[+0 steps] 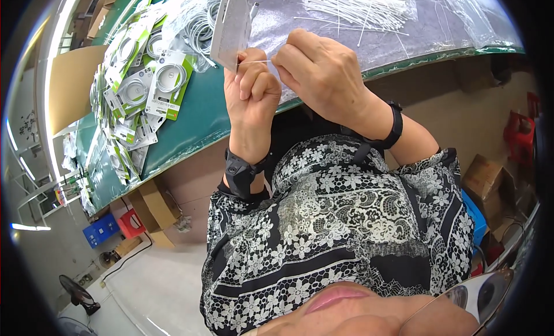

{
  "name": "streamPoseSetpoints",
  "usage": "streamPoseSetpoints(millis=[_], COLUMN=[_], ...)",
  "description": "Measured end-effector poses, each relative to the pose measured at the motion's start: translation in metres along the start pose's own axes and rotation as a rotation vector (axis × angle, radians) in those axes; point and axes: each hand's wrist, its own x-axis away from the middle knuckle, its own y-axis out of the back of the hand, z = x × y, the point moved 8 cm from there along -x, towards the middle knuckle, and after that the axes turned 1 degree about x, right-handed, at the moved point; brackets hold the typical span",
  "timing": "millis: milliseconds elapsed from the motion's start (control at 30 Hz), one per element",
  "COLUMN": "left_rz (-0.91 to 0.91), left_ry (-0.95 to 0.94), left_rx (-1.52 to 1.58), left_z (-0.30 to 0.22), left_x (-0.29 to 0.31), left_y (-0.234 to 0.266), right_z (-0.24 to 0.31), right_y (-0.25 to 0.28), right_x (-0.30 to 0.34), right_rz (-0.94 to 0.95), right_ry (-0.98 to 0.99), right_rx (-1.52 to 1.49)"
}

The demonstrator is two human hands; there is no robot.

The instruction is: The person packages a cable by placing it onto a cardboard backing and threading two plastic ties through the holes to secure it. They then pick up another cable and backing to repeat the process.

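My left hand (254,90) is closed on a pale packaging card (228,30), which stands almost edge-on over the table's near edge. A white cable plug (254,10) sticks out beside the card. From the card a thin white tie (254,61) runs across to my right hand (323,70), whose thumb and fingers pinch its end. The far face of the card is hidden, so I cannot tell how the tie passes through it.
Left on the green table (193,116) lies a heap of carded white cables (170,82). Coiled loose cables (199,33) are in clear plastic behind. Many white ties (363,10) spread at the back. Cardboard boxes (490,183) and red stools (519,134) stand at right.
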Motion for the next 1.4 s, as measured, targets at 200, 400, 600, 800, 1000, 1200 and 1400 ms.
streamPoseSetpoints(millis=[200, 400, 600, 800, 1000, 1200, 1400], left_rz=[-0.005, -0.009, -0.014, -0.007, -0.028, -0.206, -0.131], left_ry=[0.001, -0.037, -0.002, 0.0, -0.044, -0.301, -0.209], left_rx=[0.003, -0.086, -0.016, -0.015, -0.056, -0.684, -0.953], left_z=[0.002, 0.0, 0.004, 0.003, 0.0, 0.001, -0.002], left_x=[0.0, -0.001, 0.001, 0.001, -0.001, 0.0, 0.008], left_y=[0.001, 0.006, 0.003, 0.003, 0.007, 0.009, 0.007], right_z=[0.0, 0.001, 0.0, 0.0, 0.0, -0.014, -0.048], right_y=[-0.001, -0.001, 0.002, 0.0, -0.002, -0.006, -0.02], right_x=[0.001, -0.001, 0.0, 0.0, -0.001, -0.001, 0.03], right_rz=[0.006, 0.008, 0.024, 0.023, 0.056, 0.066, 0.096], right_ry=[0.006, -0.003, -0.016, -0.02, -0.02, -0.143, -0.382], right_rx=[-0.004, -0.03, -0.006, -0.013, -0.037, -0.396, -0.632])
